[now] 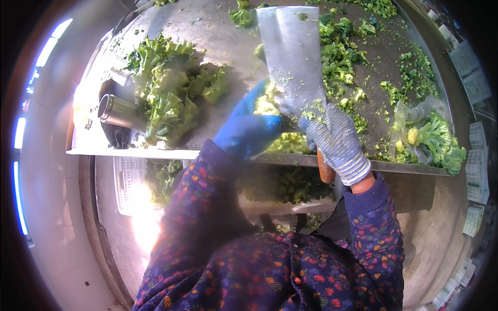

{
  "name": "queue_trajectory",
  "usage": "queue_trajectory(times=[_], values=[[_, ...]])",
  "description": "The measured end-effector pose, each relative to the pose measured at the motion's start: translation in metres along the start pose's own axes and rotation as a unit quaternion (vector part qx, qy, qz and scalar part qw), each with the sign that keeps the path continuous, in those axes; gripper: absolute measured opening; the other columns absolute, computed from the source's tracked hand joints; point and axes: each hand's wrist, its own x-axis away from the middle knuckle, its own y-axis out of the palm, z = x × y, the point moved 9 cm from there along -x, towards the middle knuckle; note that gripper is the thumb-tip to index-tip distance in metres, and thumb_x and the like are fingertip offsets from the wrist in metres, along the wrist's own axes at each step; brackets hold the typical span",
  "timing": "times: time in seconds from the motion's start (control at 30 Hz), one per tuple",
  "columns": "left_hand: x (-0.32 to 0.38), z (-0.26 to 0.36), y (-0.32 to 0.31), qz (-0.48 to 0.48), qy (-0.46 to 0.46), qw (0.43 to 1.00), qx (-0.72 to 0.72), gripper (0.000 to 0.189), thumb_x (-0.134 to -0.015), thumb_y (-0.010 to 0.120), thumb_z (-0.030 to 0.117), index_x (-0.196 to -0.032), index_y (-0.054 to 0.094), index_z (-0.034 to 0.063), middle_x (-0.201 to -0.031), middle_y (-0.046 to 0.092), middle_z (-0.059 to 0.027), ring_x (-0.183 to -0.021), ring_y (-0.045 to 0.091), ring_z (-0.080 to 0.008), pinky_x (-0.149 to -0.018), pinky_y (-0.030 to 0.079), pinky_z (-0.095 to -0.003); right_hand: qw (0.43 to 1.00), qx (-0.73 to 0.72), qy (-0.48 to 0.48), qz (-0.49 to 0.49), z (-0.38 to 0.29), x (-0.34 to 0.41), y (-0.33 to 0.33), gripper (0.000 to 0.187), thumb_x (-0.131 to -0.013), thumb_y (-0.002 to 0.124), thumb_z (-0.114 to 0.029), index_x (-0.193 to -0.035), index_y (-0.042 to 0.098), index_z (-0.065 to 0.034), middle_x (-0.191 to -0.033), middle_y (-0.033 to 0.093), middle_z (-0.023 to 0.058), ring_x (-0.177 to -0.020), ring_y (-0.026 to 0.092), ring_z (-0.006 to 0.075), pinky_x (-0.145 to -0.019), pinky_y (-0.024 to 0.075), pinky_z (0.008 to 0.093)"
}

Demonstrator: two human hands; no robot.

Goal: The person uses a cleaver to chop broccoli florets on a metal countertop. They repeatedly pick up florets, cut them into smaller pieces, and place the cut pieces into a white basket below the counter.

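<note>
My left hand (251, 126), in a blue rubber glove, grips a pale piece of broccoli or cauliflower (267, 102) near the metal table's front edge. In a striped knit glove, my right hand (337, 140) is closed on a cleaver; its orange-brown wooden handle shows below the fingers. The cleaver's broad blade (293, 50) points away from me, just right of the held piece, with green crumbs on it. Whether blade and piece touch is not clear. Cut broccoli florets (340, 58) lie right of the blade, and a heap of leafy broccoli stalks (167, 85) lies left.
A steel cylinder (120, 112) lies beside the stalks at the left. A plastic bag (422, 112) with broccoli (439, 144) sits at the front right corner. Below the table edge (397, 167) are a white crate (126, 182) and a pale tub (268, 204) holding greens.
</note>
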Motion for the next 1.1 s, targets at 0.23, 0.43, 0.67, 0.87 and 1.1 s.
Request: queue_trajectory(times=[0.23,0.43,0.67,0.87,1.1], values=[[-0.003,0.007,0.001,-0.075,0.014,0.994,0.073,0.079,-0.073,0.066,0.008,-0.143,0.029,0.0043,-0.138,0.041,-0.0130,-0.124,0.044,-0.0271,-0.105,0.035,-0.0404,0.977,-0.186,0.094,0.044,0.010,0.004,-0.010,0.020,-0.087,0.063,-0.013,-0.098,0.053,0.0000,-0.061,0.055,0.0031,-0.052,0.052,0.0108,-0.050,0.0445,0.0265],[-0.007,0.011,-0.008,-0.126,0.070,0.984,0.105,0.070,-0.088,0.059,0.030,-0.143,0.026,0.0009,-0.151,0.023,-0.0087,-0.137,0.026,-0.0242,-0.114,0.015,-0.0435,0.986,-0.118,0.101,0.055,0.003,0.004,-0.019,0.019,-0.088,0.061,-0.012,-0.101,0.055,-0.0001,-0.063,0.055,0.0035,-0.053,0.052,0.0115,-0.051,0.0442,0.0268],[-0.008,-0.002,-0.034,0.020,0.030,0.974,0.222,0.050,-0.092,0.048,0.016,-0.139,0.035,0.0028,-0.141,0.034,-0.0121,-0.124,0.041,-0.0261,-0.104,0.038,-0.0405,0.984,-0.137,0.107,0.024,0.009,0.005,-0.007,0.021,-0.087,0.061,-0.011,-0.103,0.054,0.0004,-0.068,0.056,0.0038,-0.054,0.053,0.0111,-0.051,0.0449,0.0258],[-0.008,0.007,-0.047,0.072,0.055,0.995,0.044,0.027,-0.088,0.058,0.012,-0.112,0.055,-0.0002,-0.137,0.038,-0.0138,-0.107,0.056,-0.0243,-0.090,0.052,-0.0379,0.988,-0.114,0.097,0.045,-0.003,0.010,-0.019,0.019,-0.084,0.063,-0.014,-0.094,0.055,0.0003,-0.066,0.056,0.0052,-0.053,0.053,0.0133,-0.051,0.0437,0.0276],[-0.008,0.008,-0.036,0.023,0.030,0.984,0.173,0.037,-0.087,0.062,0.018,-0.119,0.049,0.0057,-0.105,0.050,-0.0019,-0.092,0.056,-0.0156,-0.093,0.048,-0.0385,0.981,-0.122,0.097,0.113,-0.005,0.009,-0.041,0.022,-0.085,0.064,-0.017,-0.097,0.054,-0.0012,-0.065,0.055,0.0040,-0.054,0.053,0.0133,-0.051,0.0428,0.0274]])
